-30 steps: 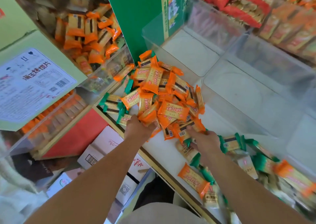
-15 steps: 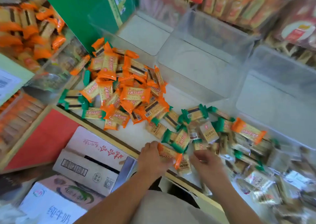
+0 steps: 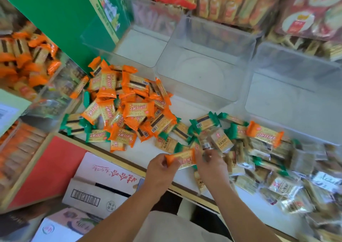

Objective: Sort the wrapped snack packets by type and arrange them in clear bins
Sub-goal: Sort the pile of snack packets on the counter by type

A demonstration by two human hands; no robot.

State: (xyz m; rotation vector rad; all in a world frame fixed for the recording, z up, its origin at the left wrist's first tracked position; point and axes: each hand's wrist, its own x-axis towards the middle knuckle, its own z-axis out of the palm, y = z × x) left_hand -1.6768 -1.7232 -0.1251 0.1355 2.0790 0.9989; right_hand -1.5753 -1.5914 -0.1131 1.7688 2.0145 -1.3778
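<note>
Snack packets (image 3: 137, 110) lie unsorted before the empty clear bins (image 3: 199, 93); the left hand (image 3: 162, 169) pinches an orange packet (image 3: 182, 158), and I cannot tell the right hand (image 3: 212, 167) grip.

Both hands meet at the counter's (image 3: 142, 150) front edge: the left hand (image 3: 160, 170) grips one end of an orange packet (image 3: 182, 157) and the right hand (image 3: 212, 166) pinches the other. Just behind, green-ended packets (image 3: 205, 122) lie scattered mid-counter. A heap of orange packets (image 3: 129, 108) crowds the left end and blurred pale packets (image 3: 288, 186) pile up at the right. Three clear bins (image 3: 201, 95) line the back edge, with nothing visible inside them.
</note>
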